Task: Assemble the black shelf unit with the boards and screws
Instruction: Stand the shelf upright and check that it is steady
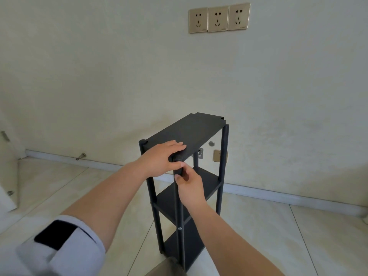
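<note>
Our left hand [163, 158] presses flat on the top board [191, 130]; right hand [189, 186] pinches the near post [178, 206]. Wall sockets [218, 18] at 12 o'clock.

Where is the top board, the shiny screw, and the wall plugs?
top board [191, 128]: head view, bare middle of its surface.
shiny screw [179, 228]: head view, its head.
wall plugs [218, 18]: head view, middle plate.

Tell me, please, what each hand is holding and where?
Right hand pinches the near post near its top; left hand rests on the top board.
</note>
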